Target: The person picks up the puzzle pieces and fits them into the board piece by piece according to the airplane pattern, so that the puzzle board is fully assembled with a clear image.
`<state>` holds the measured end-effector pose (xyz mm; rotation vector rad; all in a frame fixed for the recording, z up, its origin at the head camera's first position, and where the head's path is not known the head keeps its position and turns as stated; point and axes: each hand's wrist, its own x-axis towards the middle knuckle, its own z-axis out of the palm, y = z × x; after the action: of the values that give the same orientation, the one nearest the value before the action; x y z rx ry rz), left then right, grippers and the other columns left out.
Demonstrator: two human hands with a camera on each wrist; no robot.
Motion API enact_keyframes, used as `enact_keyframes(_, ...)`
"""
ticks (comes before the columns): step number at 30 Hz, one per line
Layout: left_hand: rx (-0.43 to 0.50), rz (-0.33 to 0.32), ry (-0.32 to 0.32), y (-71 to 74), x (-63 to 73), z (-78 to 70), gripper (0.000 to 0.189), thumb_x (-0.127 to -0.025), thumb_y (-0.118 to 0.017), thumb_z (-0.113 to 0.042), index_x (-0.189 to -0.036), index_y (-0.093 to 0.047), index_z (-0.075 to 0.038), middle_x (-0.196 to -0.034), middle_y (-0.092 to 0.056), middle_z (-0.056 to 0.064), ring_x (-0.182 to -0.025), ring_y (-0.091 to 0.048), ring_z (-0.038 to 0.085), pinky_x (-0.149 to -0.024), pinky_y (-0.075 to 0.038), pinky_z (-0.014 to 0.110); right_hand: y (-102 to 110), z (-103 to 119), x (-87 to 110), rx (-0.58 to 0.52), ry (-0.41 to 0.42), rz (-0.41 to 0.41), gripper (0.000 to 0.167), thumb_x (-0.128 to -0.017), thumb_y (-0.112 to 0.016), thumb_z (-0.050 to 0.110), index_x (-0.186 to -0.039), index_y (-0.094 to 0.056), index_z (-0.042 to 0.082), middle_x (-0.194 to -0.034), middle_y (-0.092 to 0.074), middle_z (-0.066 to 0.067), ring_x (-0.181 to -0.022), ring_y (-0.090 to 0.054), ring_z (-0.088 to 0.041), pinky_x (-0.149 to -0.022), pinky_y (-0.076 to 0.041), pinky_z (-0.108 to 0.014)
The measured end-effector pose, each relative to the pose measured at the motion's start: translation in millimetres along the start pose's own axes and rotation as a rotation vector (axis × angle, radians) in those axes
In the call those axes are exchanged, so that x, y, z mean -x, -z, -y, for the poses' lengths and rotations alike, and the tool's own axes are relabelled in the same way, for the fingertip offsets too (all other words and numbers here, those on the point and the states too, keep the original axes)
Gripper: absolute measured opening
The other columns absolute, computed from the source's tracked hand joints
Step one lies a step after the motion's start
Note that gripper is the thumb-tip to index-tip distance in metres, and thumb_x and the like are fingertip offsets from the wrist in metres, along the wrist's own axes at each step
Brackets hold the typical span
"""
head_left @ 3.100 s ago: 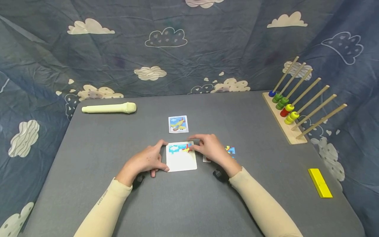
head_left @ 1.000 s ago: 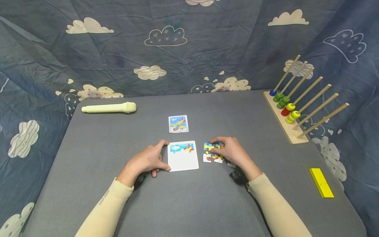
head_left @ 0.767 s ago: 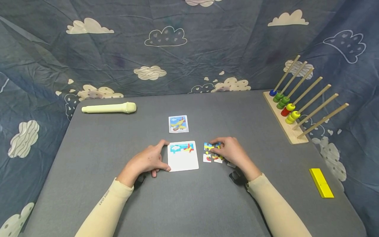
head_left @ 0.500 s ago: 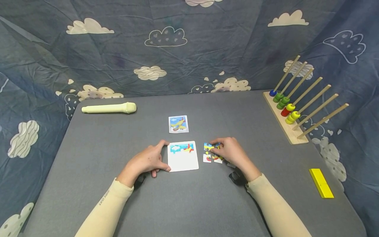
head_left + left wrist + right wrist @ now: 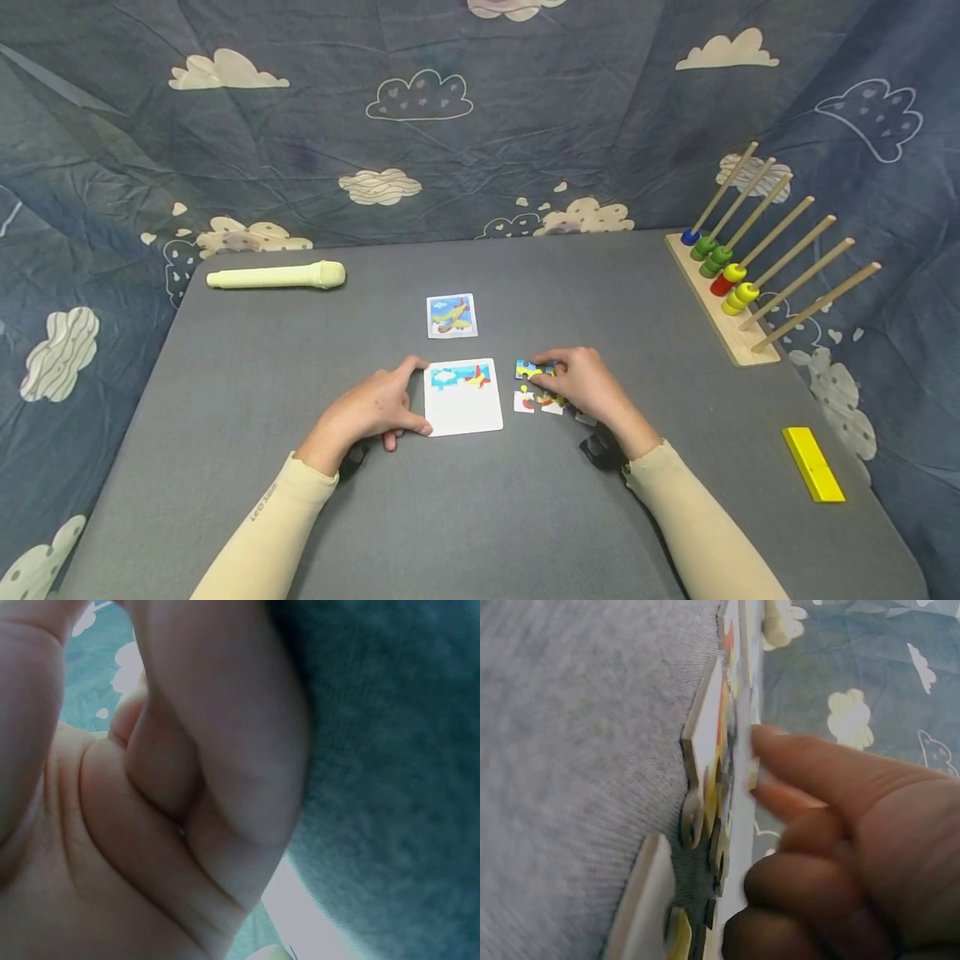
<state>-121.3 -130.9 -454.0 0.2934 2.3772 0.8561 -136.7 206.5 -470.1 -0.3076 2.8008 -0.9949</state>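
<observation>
In the head view, my left hand [image 5: 371, 408] spans the left edge of the white puzzle board [image 5: 463, 412], index finger and thumb at its two left corners. A strip of joined puzzle pieces [image 5: 447, 376], sky with a red and yellow tail, runs along the board's top. My right hand [image 5: 581, 382] pinches a blue and yellow puzzle piece [image 5: 527, 370] among those right of the board. Loose white and red pieces [image 5: 524, 402] lie just below its fingers. Curled fingers of the left hand [image 5: 202, 742] fill the left wrist view. The right wrist view shows piece edges [image 5: 703, 724] beside the fingertips.
An airplane picture card [image 5: 452, 316] lies beyond the board. At the back left is a pale microphone-shaped object [image 5: 276, 276]. A wooden peg stand [image 5: 723, 312] with coloured beads stands at the back right, and a yellow block [image 5: 813, 465] lies at the right.
My right hand has moved from the board's top right corner to the loose pieces on the right, then stayed there. The board has shifted slightly right; my left hand stays at its edge.
</observation>
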Motion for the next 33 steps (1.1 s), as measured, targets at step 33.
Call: enact_keyframes(33,0.008,-0.014,-0.043,0.2,0.2,2.6,0.094,-0.082,-0.094,-0.028,-0.156,-0.037,-0.019,-0.061,-0.068,0.003,-0.041,-0.065,0.015,-0.055,-0.05,0.032,-65,90,-19.9,0.114,0.247,0.149,0.032,-0.087,-0.086,0.024,-0.118,-0.083,0.016,-0.058,-0.051,0.01,-0.056,-0.035,-0.004,-0.054,-0.029,-0.021)
